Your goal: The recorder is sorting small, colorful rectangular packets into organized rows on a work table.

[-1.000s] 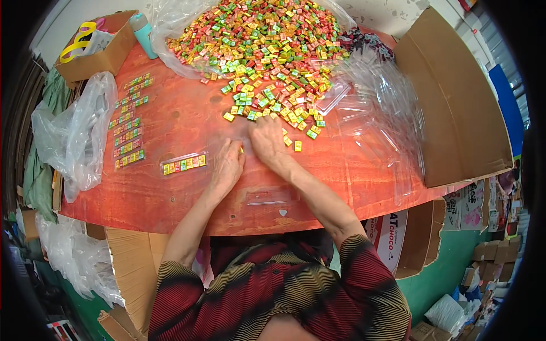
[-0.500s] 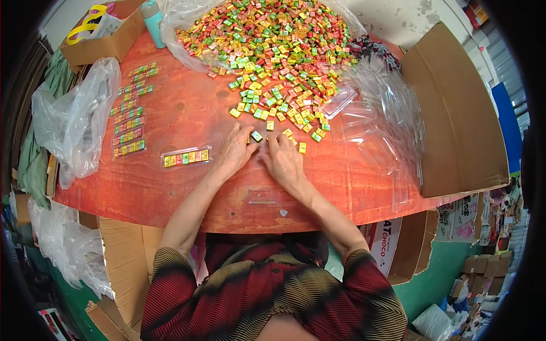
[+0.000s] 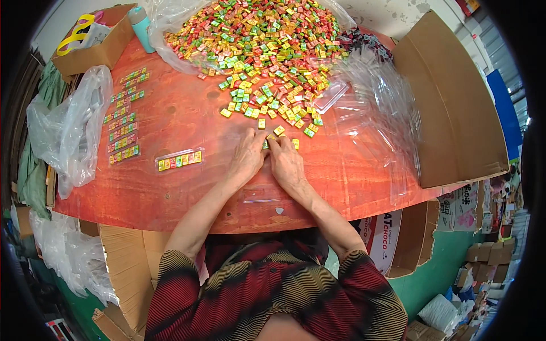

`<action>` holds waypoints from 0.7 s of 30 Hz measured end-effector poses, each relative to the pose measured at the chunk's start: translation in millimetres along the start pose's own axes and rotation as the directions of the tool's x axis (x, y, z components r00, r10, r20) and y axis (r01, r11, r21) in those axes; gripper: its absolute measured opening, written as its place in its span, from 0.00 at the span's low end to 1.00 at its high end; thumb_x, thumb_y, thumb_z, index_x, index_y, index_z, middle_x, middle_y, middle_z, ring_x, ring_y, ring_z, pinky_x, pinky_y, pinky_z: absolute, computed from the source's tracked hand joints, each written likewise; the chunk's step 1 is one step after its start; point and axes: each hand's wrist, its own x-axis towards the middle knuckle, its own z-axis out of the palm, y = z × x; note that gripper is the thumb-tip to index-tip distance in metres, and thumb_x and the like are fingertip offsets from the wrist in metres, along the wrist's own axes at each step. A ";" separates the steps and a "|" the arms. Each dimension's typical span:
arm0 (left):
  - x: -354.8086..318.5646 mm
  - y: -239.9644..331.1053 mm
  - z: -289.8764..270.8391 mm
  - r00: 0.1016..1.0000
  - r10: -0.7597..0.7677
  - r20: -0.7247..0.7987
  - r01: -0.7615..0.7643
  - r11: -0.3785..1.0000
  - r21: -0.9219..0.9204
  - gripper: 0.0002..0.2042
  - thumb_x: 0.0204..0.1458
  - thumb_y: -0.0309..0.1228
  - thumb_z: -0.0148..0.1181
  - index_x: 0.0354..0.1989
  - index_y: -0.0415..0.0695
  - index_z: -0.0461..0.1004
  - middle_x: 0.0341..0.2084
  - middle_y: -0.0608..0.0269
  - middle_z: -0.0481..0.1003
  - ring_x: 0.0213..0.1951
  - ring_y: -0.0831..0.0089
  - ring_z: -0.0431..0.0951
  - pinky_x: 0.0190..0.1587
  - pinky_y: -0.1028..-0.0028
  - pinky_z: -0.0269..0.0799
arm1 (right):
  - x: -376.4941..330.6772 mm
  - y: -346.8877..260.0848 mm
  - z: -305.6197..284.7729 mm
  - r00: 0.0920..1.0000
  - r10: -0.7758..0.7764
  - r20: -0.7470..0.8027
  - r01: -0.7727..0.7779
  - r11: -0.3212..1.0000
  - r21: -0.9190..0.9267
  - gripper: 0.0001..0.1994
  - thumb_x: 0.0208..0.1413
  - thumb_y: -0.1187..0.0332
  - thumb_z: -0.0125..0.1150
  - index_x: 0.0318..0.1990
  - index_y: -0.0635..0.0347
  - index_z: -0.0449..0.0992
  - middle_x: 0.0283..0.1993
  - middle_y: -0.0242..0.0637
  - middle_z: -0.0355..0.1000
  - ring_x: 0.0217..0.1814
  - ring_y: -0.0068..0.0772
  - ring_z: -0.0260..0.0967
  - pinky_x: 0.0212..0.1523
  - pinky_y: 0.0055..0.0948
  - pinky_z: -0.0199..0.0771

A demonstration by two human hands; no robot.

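My left hand [image 3: 248, 158] and my right hand [image 3: 288, 165] meet over the middle of the table, fingers closed and fingertips almost touching. Pinched between them is a small green-and-white box [image 3: 265, 145], mostly covered by the fingers. Beside the right fingertips lie a yellow box [image 3: 295, 144] and another yellow box [image 3: 278, 130]. Left of my left forearm, a clear plastic tray [image 3: 180, 161] holds one row of coloured boxes. Beyond the hands spreads a big heap of small red, yellow and green boxes [image 3: 267, 51].
Several filled rows [image 3: 123, 141] line the table's left side. Clear trays [image 3: 375, 119] pile up at right, before a tall cardboard box [image 3: 455, 102]. Plastic bags [image 3: 79, 131], an open carton [image 3: 96, 51] and a turquoise bottle [image 3: 141, 28] stand at left.
My hands have drawn together, the left moving right until its fingertips meet the right ones. The small green-and-white box, earlier visible at the left fingertips, is now mostly covered. The whole view has shifted slightly.
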 end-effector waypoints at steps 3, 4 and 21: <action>2.3 8.2 3.2 0.999 0.044 0.024 -0.045 0.998 0.048 0.19 0.41 0.25 0.60 0.45 0.43 0.68 0.35 0.51 0.63 0.37 0.51 0.69 0.37 0.60 0.67 | -1.9 16.7 -9.9 0.999 0.035 -0.027 -0.028 0.977 0.212 0.11 0.48 0.72 0.53 0.40 0.63 0.69 0.36 0.47 0.65 0.38 0.49 0.65 0.34 0.40 0.70; 3.1 11.3 4.4 1.000 0.001 0.017 -0.002 0.998 0.057 0.20 0.41 0.26 0.61 0.45 0.44 0.68 0.35 0.51 0.63 0.36 0.52 0.69 0.36 0.60 0.67 | -1.9 23.2 -12.9 0.998 0.053 -0.040 -0.038 0.947 0.320 0.11 0.46 0.72 0.54 0.40 0.63 0.70 0.36 0.48 0.65 0.38 0.50 0.65 0.34 0.41 0.69; -7.3 3.9 -6.0 0.985 0.101 0.141 -0.107 0.994 0.033 0.16 0.40 0.29 0.62 0.41 0.46 0.72 0.38 0.56 0.65 0.40 0.56 0.70 0.39 0.62 0.67 | -5.3 33.6 -16.8 0.999 -0.024 0.040 0.020 0.997 0.079 0.09 0.48 0.71 0.54 0.37 0.63 0.70 0.33 0.49 0.67 0.37 0.51 0.66 0.34 0.40 0.68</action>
